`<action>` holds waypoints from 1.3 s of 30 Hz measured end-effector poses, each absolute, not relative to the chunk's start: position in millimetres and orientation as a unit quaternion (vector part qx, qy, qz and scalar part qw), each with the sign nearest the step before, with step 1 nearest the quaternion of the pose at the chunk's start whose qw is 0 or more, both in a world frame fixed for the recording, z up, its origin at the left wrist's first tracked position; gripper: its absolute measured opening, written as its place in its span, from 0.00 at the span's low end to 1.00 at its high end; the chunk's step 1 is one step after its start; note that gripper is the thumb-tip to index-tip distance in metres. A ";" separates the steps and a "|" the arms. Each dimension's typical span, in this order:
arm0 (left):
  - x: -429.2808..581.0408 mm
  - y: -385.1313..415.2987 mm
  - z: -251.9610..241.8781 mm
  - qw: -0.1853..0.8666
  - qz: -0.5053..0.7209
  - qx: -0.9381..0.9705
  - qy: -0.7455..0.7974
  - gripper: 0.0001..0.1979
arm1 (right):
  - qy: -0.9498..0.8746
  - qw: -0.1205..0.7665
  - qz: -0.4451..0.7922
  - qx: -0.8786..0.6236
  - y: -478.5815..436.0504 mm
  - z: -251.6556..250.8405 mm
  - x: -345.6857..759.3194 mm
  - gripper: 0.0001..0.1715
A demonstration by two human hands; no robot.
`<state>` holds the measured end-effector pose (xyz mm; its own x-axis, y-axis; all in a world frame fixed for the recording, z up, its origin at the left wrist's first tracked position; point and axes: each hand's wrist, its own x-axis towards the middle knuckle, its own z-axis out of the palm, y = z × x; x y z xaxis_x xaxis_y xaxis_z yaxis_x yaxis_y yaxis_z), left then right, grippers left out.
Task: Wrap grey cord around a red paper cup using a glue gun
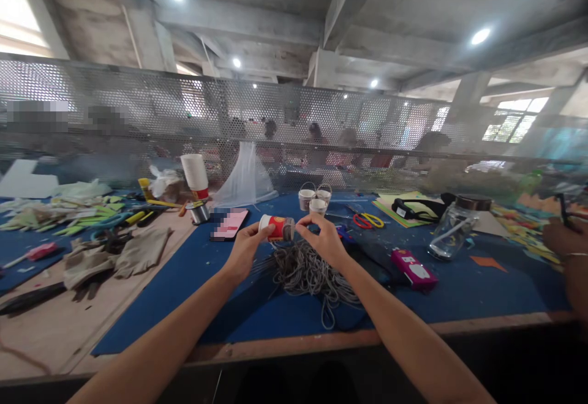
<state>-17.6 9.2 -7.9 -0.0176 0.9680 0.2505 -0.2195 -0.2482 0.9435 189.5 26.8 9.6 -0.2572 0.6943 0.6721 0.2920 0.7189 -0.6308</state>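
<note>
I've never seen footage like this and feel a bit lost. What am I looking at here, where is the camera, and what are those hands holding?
There is no machine here: a person works with two bare hands, and the one picture comes from a camera worn on their head, looking forward and down. The left hand holds a small red and white paper cup on its side; the right hand pinches the cup's end, which is wrapped in grey cord. Below the hands lies a loose pile of grey cord on a blue mat covering the wooden workbench. Around it: a pink rectangular box, a clear glass jar with a dark lid, red and yellow scissors, three small white cups with wire handles and a tall stack of white paper cups. Another person's hand shows at the right edge.
</note>
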 end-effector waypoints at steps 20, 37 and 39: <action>-21.7 16.7 -9.1 0.508 0.633 0.446 0.377 0.19 | -0.797 0.462 0.226 -0.317 18.6 14.6 191.8 0.11; -20.0 14.6 -9.7 0.483 0.635 0.466 0.382 0.19 | -0.715 0.147 -0.005 -0.683 72.8 6.6 306.0 0.17; -19.5 15.0 -9.9 0.485 0.633 0.466 0.384 0.20 | -0.718 0.109 0.019 -0.688 76.2 0.2 312.4 0.20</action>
